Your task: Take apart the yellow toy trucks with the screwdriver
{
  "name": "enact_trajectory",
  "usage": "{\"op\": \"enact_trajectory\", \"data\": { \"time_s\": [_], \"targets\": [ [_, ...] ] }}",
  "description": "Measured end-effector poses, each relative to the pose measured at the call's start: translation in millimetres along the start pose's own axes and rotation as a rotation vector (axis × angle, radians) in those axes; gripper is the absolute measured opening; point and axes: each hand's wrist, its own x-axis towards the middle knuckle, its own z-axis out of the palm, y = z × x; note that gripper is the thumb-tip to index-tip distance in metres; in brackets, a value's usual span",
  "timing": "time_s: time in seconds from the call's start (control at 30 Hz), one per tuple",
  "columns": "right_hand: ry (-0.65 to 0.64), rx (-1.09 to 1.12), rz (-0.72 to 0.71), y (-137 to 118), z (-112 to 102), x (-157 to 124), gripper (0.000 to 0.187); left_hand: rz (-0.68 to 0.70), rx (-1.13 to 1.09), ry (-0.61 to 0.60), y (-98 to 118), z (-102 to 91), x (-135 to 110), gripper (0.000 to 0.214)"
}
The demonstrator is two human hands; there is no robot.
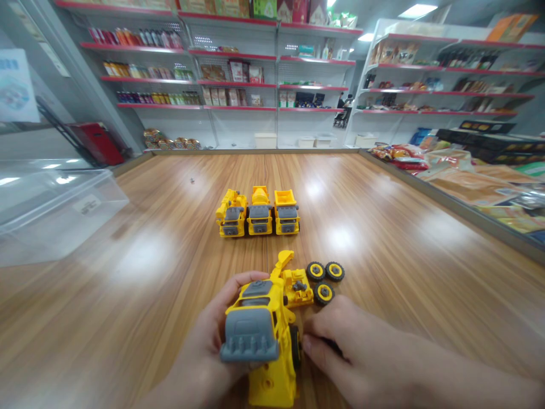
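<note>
The left hand (213, 329) is clamped around a yellow toy truck (259, 335). Beside it, the right hand (351, 341) has its fingertips at the truck's black wheel (296, 347), whether gripping I cannot tell; three loose wheels (324, 293) lie just beyond that hand.

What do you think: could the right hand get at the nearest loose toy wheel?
Probably yes: the loose wheel lies on the wooden table just beyond the right hand, with nothing visible between them. That hand's fingers seem busy at the toy construction vehicle, though.
</note>
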Motion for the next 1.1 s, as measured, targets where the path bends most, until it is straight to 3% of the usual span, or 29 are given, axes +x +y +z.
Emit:
{"op": "enact_trajectory", "data": {
  "time_s": [0.13, 0.3, 0.4, 0.53, 0.67, 0.77, 0.93, 1.1],
  "targets": [
    [0.022, 0.042, -0.013, -0.8, 2.1, -0.2, 0.015, -0.036, 0.006, 0.011, 0.7, -0.4, 0.6, 0.062],
    [0.129, -0.103, -0.04, 3.5, 6.3, -1.4, 0.021, 0.071, 0.065, 0.03, 7.0, -0.9, 0.1, 0.074],
    [0.144, -0.183, -0.083, 4.6, 6.7, -1.7, 0.02, 0.035, 0.014, 0.059, 11.3, 1.8, -1.3, 0.075],
    [0.12, -0.263, -0.137, 0.6, 3.7, -2.3, 0.015, -0.044, -0.063, 0.0, 14.9, 7.3, -3.3, 0.062],
    [0.106, -0.275, -0.089, -4.0, 0.8, -3.2, 0.012, -0.065, -0.161, -0.002, 12.4, 10.2, -4.1, 0.05],
    [0.09, -0.245, -0.024, -3.9, 0.9, -2.5, 0.011, -0.043, -0.146, -0.011, 8.0, 7.9, -3.2, 0.057],
    [0.057, -0.227, -0.035, -0.1, 3.7, -1.7, 0.019, -0.037, -0.082, -0.022, 5.9, 2.5, -1.0, 0.07],
    [0.14, -0.138, -0.04, -1.3, 2.6, -2.3, 0.005, -0.002, -0.068, 0.021, 8.2, 4.6, -1.6, 0.069]
  ]
}}
